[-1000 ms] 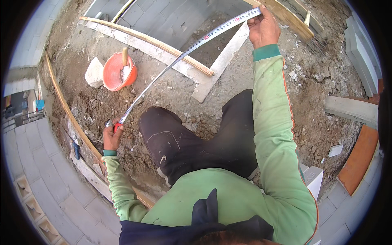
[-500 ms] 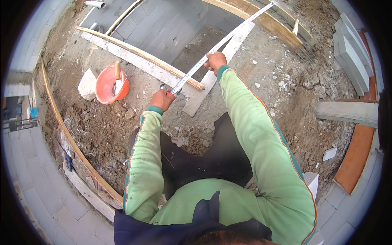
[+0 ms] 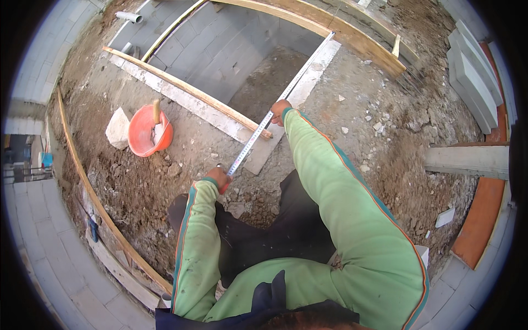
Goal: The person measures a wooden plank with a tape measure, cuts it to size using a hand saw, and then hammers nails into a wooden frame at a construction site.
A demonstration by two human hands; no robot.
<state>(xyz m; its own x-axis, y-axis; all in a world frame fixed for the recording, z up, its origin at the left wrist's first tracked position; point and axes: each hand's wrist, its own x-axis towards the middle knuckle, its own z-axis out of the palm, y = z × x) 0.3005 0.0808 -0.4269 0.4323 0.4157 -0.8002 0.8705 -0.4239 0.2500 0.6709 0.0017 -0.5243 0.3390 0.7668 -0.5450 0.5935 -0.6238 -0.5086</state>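
Note:
A white tape measure (image 3: 254,135) runs out from my left hand (image 3: 219,178), which is closed on its case; only a little of the red case shows. My right hand (image 3: 281,112) grips the blade partway along, fingers wrapped at its edge. The blade crosses the near end of a wooden strip (image 3: 192,92) and lies along the pale right edge (image 3: 315,68) of a rectangular pit (image 3: 269,71) lined with grey blocks. Its far end reaches a wooden board (image 3: 297,17) at the pit's back right corner.
An orange bucket (image 3: 136,137) holding a wooden-handled trowel (image 3: 157,113) stands left, beside a whitish lump (image 3: 118,129). Grey slabs (image 3: 473,77) lean at the right. A long curved-looking wood strip (image 3: 99,195) borders the soil. White rubble (image 3: 378,126) lies right of the pit.
Both hands have come nearer to me, the left also slightly left. The tape's far end has dropped from beyond the boards to the pit's back right corner.

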